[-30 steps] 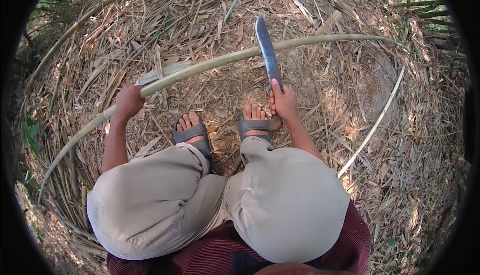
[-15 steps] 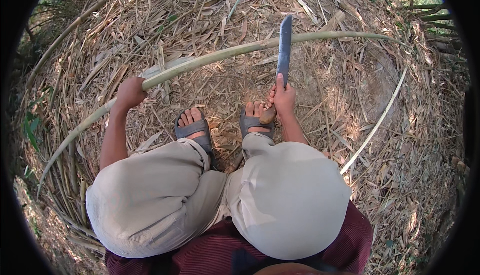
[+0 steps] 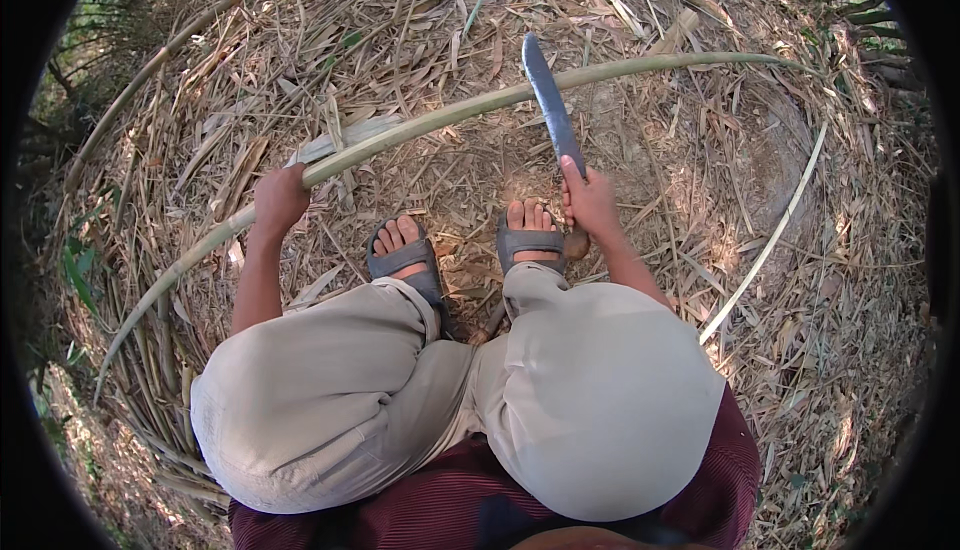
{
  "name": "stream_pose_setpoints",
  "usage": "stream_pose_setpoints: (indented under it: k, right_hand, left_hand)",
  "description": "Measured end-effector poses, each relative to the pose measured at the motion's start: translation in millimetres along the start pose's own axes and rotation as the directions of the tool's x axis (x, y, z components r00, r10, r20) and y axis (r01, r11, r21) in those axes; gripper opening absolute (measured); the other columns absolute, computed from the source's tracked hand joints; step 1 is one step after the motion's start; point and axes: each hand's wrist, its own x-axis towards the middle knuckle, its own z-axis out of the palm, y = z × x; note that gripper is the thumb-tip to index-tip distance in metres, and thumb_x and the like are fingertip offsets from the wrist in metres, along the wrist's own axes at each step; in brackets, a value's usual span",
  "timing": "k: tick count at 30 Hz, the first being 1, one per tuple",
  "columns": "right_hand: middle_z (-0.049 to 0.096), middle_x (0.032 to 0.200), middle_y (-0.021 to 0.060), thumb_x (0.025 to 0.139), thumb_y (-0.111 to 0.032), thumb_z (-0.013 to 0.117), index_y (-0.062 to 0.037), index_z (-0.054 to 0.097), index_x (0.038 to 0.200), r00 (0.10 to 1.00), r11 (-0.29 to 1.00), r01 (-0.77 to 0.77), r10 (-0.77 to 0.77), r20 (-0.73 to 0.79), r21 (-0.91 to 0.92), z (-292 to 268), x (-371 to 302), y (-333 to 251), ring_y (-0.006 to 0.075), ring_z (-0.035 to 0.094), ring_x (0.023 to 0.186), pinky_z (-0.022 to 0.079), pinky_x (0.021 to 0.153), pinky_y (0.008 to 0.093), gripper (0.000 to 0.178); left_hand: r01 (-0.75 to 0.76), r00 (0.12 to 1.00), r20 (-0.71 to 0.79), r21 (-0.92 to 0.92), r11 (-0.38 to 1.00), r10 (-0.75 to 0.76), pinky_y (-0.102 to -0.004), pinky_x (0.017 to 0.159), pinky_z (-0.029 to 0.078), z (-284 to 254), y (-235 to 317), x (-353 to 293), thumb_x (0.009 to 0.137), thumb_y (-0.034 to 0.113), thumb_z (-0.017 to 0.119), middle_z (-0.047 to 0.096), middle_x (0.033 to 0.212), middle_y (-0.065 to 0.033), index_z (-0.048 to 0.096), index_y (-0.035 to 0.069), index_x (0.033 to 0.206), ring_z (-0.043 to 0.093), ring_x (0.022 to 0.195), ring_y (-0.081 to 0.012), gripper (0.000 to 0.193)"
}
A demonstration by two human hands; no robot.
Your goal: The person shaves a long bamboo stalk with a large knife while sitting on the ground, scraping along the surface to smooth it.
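Observation:
A long, pale green bamboo pole (image 3: 440,118) crosses in front of my feet, from the lower left to the upper right. My left hand (image 3: 281,197) is closed around it left of my feet. My right hand (image 3: 592,201) grips a machete (image 3: 553,105) by its wooden handle, just right of my right foot. The dark blade points away from me and tilts left, with its upper part over the pole. Whether blade and pole touch, I cannot tell.
Dry leaves and bamboo shavings (image 3: 420,40) cover the ground. A thin pale strip (image 3: 770,240) lies at the right. Several poles (image 3: 160,340) lie at the left by my knee. My sandalled feet (image 3: 405,255) stand close behind the pole.
The machete's blade has swung from nearly upright to a leftward tilt, its tip moving left across the pole. My left hand keeps its hold. The whole view has shifted slightly.

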Motion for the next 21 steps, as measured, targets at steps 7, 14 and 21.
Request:
stream_pose_setpoints:
  k: [7, 14, 21]
  right_hand:
    - [0.049, 0.056, 0.0007, 0.101, -0.045, 0.058, -0.0047, 0.053, 0.075, 1.0, 1.0, 0.012, -0.012, 0.01, 0.006, 4, -2, 9, 0.0103, 0.048, 0.04, 0.039, 0.037, 0.027, 0.048]
    - [0.051, 0.055, 0.0013, 0.1, -0.045, 0.06, -0.0043, 0.055, 0.075, 0.999, 0.993, 0.033, -0.034, 0.007, 0.111, 8, -3, 12, 0.0102, 0.048, 0.04, 0.038, 0.037, 0.0276, 0.048]
    - [0.051, 0.055, 0.0021, 0.1, -0.046, 0.061, -0.0034, 0.054, 0.076, 0.995, 0.927, 0.02, 0.019, -0.1, 0.374, -1, 7, 1, 0.0098, 0.048, 0.041, 0.038, 0.036, 0.0278, 0.049]
  left_hand:
    - [0.005, 1.0, 0.003, -0.001, 1.0, -0.005, -0.0507, 0.068, 0.053, -3, 9, 1, 0.077, 0.011, 0.067, 0.069, 0.076, -0.0164, 0.066, 0.008, 0.085, 0.068, 0.075, -0.0387, 0.008]
    - [-0.011, 1.0, 0.025, 0.008, 1.0, 0.011, -0.0508, 0.07, 0.054, 0, 5, 8, 0.076, 0.012, 0.068, 0.069, 0.077, -0.0171, 0.067, 0.008, 0.086, 0.068, 0.076, -0.0391, 0.01]
    - [0.036, 0.996, 0.081, 0.005, 0.999, -0.036, -0.0503, 0.073, 0.054, -7, 10, 5, 0.076, 0.012, 0.069, 0.07, 0.08, -0.0171, 0.068, 0.008, 0.089, 0.068, 0.079, -0.0384, 0.014]
